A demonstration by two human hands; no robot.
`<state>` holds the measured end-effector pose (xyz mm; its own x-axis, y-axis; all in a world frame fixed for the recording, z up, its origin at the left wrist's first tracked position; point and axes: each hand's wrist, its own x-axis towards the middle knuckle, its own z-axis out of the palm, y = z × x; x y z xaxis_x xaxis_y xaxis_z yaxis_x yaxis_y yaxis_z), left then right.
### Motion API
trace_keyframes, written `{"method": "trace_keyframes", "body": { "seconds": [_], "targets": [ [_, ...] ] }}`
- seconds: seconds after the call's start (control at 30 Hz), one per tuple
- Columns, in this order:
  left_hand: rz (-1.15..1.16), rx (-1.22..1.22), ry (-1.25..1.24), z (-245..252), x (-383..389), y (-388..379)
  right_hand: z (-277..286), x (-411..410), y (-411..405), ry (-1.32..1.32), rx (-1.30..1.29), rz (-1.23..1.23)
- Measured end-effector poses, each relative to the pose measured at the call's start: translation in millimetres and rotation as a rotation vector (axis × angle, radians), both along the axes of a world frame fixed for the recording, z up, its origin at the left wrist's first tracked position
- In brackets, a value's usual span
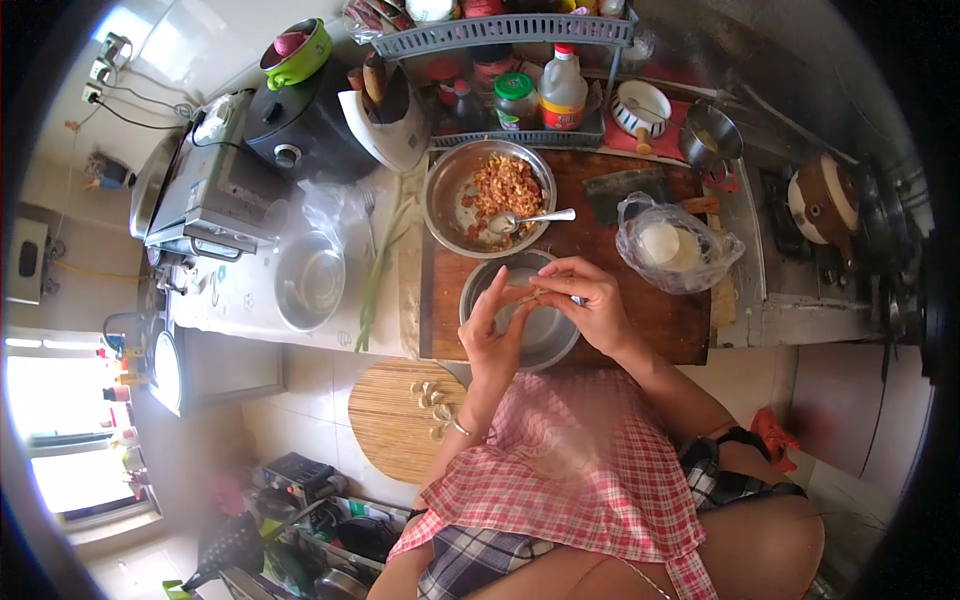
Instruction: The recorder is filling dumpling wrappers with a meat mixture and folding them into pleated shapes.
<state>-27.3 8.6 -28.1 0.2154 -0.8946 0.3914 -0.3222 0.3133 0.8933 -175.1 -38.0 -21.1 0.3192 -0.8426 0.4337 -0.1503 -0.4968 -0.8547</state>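
My left hand (491,322) and my right hand (592,300) meet above a metal bowl (551,341) near the front of a wooden cutting board (637,315). Between their fingertips is a small dumpling (534,295), mostly covered by the fingers. Behind it stands a larger steel bowl (448,202) of chopped filling (510,191), with a metal spoon (544,216) resting in it. To the right of my hands lies a clear plastic bag (716,266) around pale round wrappers (664,246). Lower left, several folded dumplings (429,397) sit on a round bamboo mat (386,420).
A cleaver (626,193) lies at the board's back. Left are green onions (381,277), a fork (370,217) and a clear bowl (310,281). Behind stands a rack (517,139) with jars and bottles. A clay pot (821,199) is on the stove at right.
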Motion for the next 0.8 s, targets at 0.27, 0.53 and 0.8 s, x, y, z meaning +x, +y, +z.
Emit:
{"method": "trace_keyframes", "body": {
  "seconds": [0.27, 0.53, 0.8],
  "targets": [
    [-0.012, -0.039, 0.109, 3, -4, -1, 7, -2, 5, -0.108, 0.297, -0.015],
    [-0.017, -0.136, -0.009, 17, -13, -1, 10, -8, 5, -0.111, 0.087, -0.024],
    [0.027, -0.07, 0.108, 22, -31, 13, 26, -21, 14, -0.048, -0.026, -0.022]
  ]
}}
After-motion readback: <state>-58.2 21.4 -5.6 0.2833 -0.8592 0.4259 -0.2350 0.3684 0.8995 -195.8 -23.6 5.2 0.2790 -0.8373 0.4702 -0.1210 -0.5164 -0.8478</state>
